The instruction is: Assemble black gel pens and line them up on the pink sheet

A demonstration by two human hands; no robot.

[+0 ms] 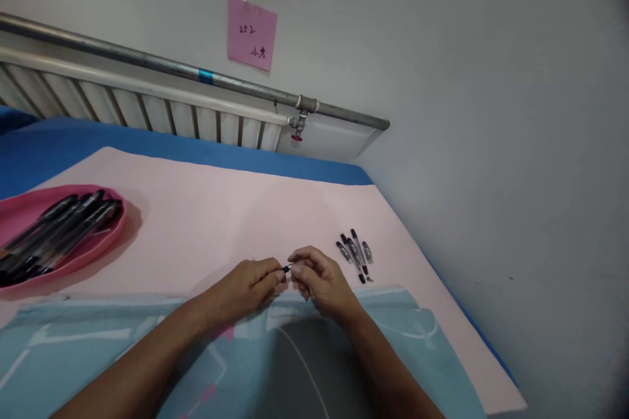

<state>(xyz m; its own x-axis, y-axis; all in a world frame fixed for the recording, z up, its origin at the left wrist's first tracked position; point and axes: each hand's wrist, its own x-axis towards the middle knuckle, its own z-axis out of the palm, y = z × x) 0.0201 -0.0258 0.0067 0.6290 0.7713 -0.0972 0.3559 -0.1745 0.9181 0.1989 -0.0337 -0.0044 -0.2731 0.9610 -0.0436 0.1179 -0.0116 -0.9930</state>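
Note:
My left hand (253, 285) and my right hand (319, 278) meet over the pink sheet (221, 209) near its front edge. Both are closed in a pinch on one small black pen part (287, 268) held between their fingertips. Only its short dark tip with a pale end shows; the rest is hidden by the fingers. Just right of my right hand lies a small cluster of black pen pieces (354, 252) on the sheet.
A pink tray (111, 239) at the left holds several black pens (54, 229). Blue cloth (59, 144) covers the table behind the sheet, with a railing (147, 108) and wall beyond. A pink note (251, 33) hangs on the wall.

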